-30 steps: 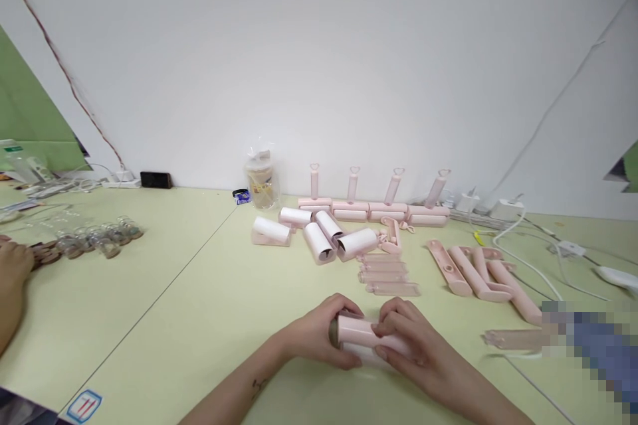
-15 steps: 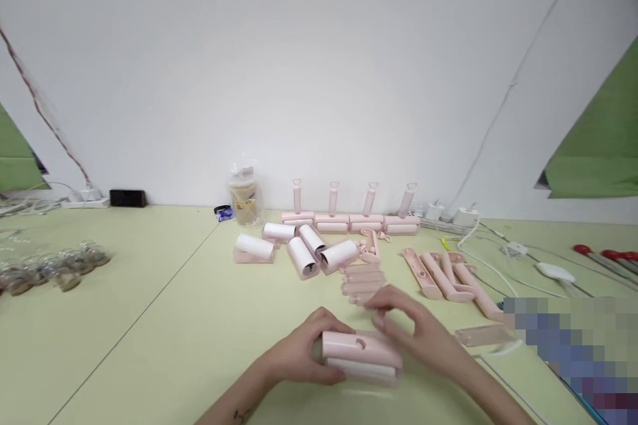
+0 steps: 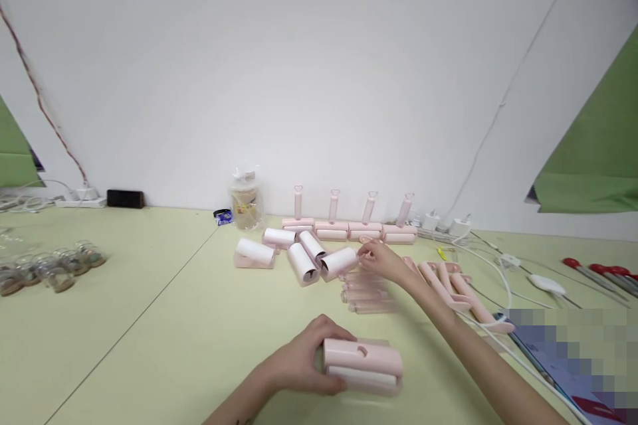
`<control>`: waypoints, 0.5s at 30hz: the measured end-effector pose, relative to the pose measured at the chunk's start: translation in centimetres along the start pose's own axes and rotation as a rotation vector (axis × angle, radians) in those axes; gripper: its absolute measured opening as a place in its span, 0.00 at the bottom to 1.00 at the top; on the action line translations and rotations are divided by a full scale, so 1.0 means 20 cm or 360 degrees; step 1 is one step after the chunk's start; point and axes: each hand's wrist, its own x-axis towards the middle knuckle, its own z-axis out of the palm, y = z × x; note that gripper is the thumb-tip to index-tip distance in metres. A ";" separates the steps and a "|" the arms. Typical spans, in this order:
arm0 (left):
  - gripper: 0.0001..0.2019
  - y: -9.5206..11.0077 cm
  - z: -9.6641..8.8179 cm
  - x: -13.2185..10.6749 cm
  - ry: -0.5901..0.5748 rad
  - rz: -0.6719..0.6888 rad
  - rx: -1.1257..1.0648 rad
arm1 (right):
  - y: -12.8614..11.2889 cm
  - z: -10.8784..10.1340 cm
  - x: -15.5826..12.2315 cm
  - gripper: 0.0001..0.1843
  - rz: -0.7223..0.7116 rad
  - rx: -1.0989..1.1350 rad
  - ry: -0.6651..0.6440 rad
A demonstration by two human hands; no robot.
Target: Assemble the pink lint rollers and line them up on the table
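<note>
My left hand (image 3: 314, 362) grips the left end of a pink lint roller (image 3: 363, 360), fingers on top and thumb along the front. This roller has a white roll below its cover and a small notch on top. My right hand (image 3: 381, 260) reaches across to the small pink parts (image 3: 367, 239), its fingertips pinched together among them. What it pinches, if anything, is too small to make out. Below the right wrist lie several clear pink handle pieces (image 3: 371, 295). White rolls in pink covers (image 3: 303, 261) lie just left of the right hand.
Pink rollers with upright handles (image 3: 349, 231) stand along the wall. Pink curved parts (image 3: 448, 282), white cables (image 3: 503, 272) and red-tipped tools (image 3: 593, 272) lie to the right. A bagged tub (image 3: 246, 202), a black phone (image 3: 125, 198) and glass domes (image 3: 60, 265) are on the left.
My right hand has left the held lint roller and moved forward to the small pink parts. My left hand stays on the lint roller in nearly the same place.
</note>
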 end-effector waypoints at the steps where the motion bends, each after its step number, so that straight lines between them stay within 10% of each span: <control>1: 0.28 0.00 0.00 0.00 -0.0003 0.0005 0.0002 | -0.02 0.00 -0.03 0.08 -0.0053 -0.0010 -0.0044; 15: 0.28 -0.02 0.01 0.01 -0.0019 0.0010 -0.0037 | -0.02 0.00 -0.43 0.05 -0.0245 0.0108 -0.0147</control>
